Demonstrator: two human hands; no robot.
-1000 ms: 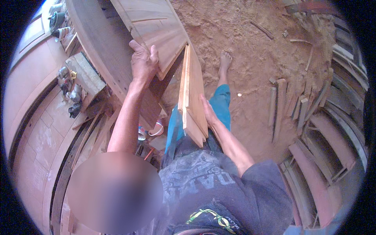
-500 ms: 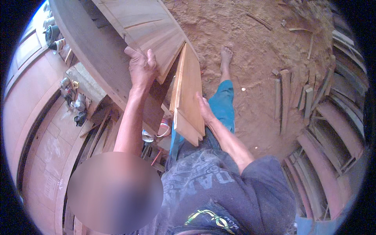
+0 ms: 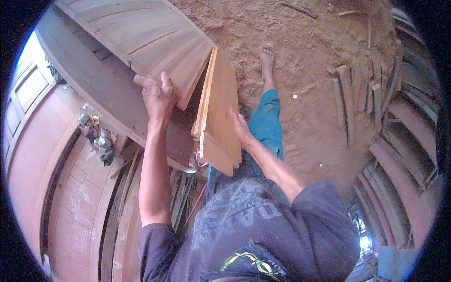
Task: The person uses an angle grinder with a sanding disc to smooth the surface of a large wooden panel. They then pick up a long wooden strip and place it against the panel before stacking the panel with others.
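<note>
A broad grey-brown wooden panel (image 3: 141, 35), made of joined boards, lies on a workbench (image 3: 103, 80) at the upper left. My left hand (image 3: 158, 97) is closed around the panel's near edge, with its thumb up and some fingers hidden. Close beside the panel's right end, a lighter yellowish wooden board (image 3: 221, 103) stands on edge, its far end meeting the panel's corner. Stepped cuts show at the board's near end, close to my waist. My right hand (image 3: 242, 129) grips the board's right side, its fingers partly out of sight behind it.
Wood offcuts (image 3: 345, 94) lie on the sandy floor (image 3: 305, 136) to the right. Stacked curved-looking timbers (image 3: 399, 174) line the far right. Metal cans and small items (image 3: 96, 136) sit at the left, beside large flat panels (image 3: 51, 136). My bare foot (image 3: 267, 58) is ahead.
The view has shifted, so the bench, panel and left hand appear farther left and lower. The yellowish board has tilted slightly, showing more of its broad face. Both hands keep their holds.
</note>
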